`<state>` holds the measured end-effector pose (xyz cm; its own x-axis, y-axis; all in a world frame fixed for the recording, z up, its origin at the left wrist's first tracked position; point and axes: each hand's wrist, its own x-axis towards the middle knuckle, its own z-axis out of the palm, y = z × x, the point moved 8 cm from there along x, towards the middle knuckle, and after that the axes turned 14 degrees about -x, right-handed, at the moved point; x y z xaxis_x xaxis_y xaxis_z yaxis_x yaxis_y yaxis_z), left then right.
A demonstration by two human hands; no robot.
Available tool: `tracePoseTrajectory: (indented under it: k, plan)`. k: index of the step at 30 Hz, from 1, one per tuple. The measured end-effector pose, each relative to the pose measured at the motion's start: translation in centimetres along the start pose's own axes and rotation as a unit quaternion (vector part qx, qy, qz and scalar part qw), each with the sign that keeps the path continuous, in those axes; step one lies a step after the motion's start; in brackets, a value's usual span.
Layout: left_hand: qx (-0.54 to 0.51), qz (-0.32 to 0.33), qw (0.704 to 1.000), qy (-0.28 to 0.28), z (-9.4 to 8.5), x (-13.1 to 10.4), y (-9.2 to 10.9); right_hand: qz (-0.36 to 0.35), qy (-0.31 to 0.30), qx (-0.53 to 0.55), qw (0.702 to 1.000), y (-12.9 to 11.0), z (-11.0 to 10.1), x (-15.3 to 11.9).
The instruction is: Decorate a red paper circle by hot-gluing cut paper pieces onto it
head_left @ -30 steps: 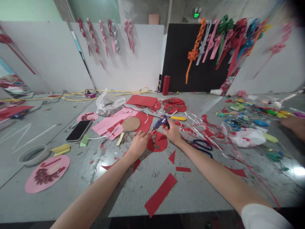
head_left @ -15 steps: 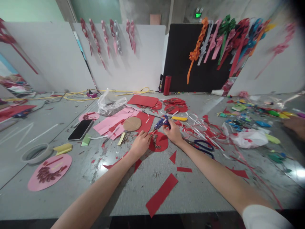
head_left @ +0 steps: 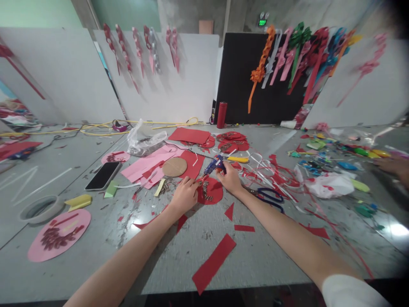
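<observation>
My right hand [head_left: 231, 178] is wrapped round the handle of a blue glue gun [head_left: 213, 165], its nozzle pointing down and left. Under that nozzle lies a red paper disc [head_left: 216, 195] with a curved row of small dark brown pieces stuck on it. My left hand [head_left: 184, 194] is at the disc's left edge, fingers closed together near the nozzle; whatever is in them is too small to make out. A heap of loose brown pieces [head_left: 169, 186] and a round cardboard disc [head_left: 174, 166] are just beyond my left hand.
Dark-blue-handled scissors [head_left: 270, 195] lie by my right forearm, a yellow-handled cutter [head_left: 238, 159] behind the glue gun. A phone [head_left: 103, 175], a tape roll [head_left: 41, 209] and a decorated pink disc [head_left: 60, 235] lie left. Another person's hand [head_left: 394, 167] shows far right.
The view has shifted slightly. My left hand has turned a little and its fingers stay by the nozzle. My right hand still grips the glue gun over the red disc.
</observation>
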<state>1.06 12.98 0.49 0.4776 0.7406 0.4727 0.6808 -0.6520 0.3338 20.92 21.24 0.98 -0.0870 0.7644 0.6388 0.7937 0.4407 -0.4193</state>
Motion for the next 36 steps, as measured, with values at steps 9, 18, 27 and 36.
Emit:
tracePoseTrajectory:
  k: [9, 18, 27, 36]
  plan:
    - [-0.014, 0.015, 1.0, -0.014, 0.03, -0.22, -0.15, 0.0, -0.006, 0.007, 1.0, 0.02, 0.01, 0.0]
    - [-0.026, 0.008, 1.0, -0.003, 0.03, -0.25, -0.48, 0.0, -0.001, 0.001, 1.0, 0.13, 0.09, -0.02]
    - [-0.029, 0.0, 1.0, -0.007, 0.03, -0.26, -0.68, -0.002, -0.001, 0.002, 1.0, 0.0, 0.02, -0.02]
    - [-0.035, -0.006, 0.999, -0.014, 0.07, -0.14, -0.68, -0.005, -0.002, -0.002, 1.0, 0.11, 0.15, -0.1]
